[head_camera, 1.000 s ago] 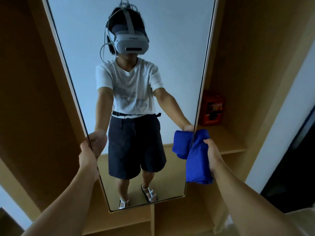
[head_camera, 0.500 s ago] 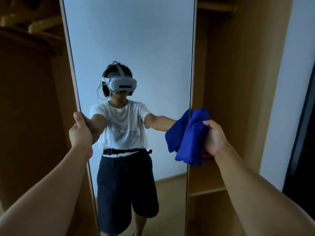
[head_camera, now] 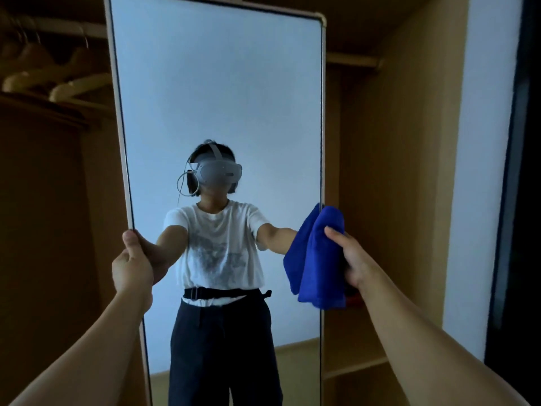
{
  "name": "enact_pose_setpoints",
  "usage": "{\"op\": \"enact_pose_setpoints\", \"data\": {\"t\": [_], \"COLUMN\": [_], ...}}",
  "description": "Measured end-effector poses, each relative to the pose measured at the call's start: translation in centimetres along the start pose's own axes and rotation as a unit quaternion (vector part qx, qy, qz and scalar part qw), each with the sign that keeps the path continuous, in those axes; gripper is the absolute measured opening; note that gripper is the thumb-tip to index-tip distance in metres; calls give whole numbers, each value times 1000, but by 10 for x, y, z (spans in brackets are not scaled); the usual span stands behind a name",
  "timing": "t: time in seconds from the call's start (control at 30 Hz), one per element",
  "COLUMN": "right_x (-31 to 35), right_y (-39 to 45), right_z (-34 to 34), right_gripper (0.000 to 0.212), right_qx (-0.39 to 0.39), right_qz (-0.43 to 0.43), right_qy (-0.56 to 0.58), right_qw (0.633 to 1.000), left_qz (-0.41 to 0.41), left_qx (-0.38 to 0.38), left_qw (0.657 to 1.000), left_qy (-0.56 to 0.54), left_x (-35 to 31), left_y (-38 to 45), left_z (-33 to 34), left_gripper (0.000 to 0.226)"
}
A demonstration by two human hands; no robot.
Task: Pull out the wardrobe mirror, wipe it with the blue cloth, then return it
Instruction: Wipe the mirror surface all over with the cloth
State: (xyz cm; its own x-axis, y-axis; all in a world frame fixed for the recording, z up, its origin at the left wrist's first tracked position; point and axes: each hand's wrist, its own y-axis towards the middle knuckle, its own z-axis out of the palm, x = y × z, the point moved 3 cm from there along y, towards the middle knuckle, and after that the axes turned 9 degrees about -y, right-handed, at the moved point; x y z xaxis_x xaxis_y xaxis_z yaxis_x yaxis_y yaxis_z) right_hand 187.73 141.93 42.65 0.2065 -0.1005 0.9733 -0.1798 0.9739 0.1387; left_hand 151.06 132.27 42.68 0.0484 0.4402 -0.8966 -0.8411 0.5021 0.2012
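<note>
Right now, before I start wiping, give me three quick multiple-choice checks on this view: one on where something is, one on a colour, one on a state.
1. Where is the left hand?
A. On the mirror's left edge
B. On the hanger rail
C. On the mirror's top corner

2. What colour is the cloth?
A. White
B. Blue
C. Red

3. How is the cloth held?
A. Draped over the mirror's top
B. Lying on a shelf
C. Bunched in the right hand at the mirror's right edge

Answers:
1. A: the fingers wrap around the frame of the mirror on its left side.
2. B: the cloth is a deep blue.
3. C: the right hand's fingers close on the hanging folds beside the right frame.
</note>
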Motion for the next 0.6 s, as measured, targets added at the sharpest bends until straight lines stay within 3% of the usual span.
{"op": "enact_pose_setpoints", "data": {"t": [0.33,0.6], "right_x": [120,48], "right_y": [37,28], "right_z": [27,12], "right_gripper": [58,40], "right_qx": [-50,-16], "right_qz": [-118,-31], "right_qy": [-58,-73], "right_qw": [990,997], "left_qz": [11,25], "left_qx": [24,24], "left_qw": [1000,999], "left_qy": [2,-17], "left_x": [-1,3], "left_y": [6,5], "left_z": [-1,-1], "left_gripper": [62,61]}}
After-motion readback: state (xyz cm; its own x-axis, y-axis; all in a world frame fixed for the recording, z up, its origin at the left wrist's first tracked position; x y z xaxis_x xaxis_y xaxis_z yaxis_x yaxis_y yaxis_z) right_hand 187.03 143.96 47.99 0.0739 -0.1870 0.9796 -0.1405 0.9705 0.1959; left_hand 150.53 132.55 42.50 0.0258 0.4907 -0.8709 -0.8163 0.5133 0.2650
